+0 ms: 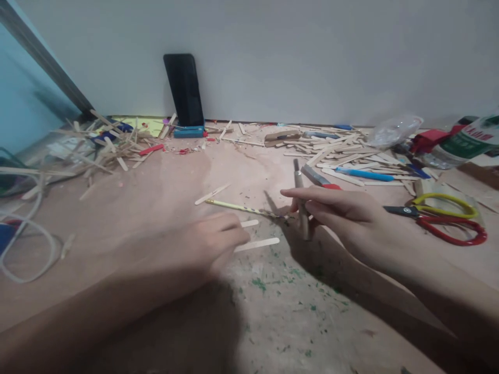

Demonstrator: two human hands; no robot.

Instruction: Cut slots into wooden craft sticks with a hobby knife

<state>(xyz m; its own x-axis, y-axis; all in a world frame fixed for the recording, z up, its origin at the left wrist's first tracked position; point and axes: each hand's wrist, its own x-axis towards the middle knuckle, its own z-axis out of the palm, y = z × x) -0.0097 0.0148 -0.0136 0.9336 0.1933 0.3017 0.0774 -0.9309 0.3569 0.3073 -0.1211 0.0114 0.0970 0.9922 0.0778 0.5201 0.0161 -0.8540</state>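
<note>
My right hand grips a small knife with a wooden handle, held nearly upright with its metal blade pointing up. My left hand is blurred and rests on the table with its fingers curled, its fingertips at two flat wooden craft sticks. Whether the left hand grips a stick is unclear. A yellow striped pencil lies on the table between the two hands.
Piles of wooden sticks lie at the back left and back right. A dark phone leans on the wall in a blue stand. Yellow and red scissors lie right, a bottle beyond. White cable at left.
</note>
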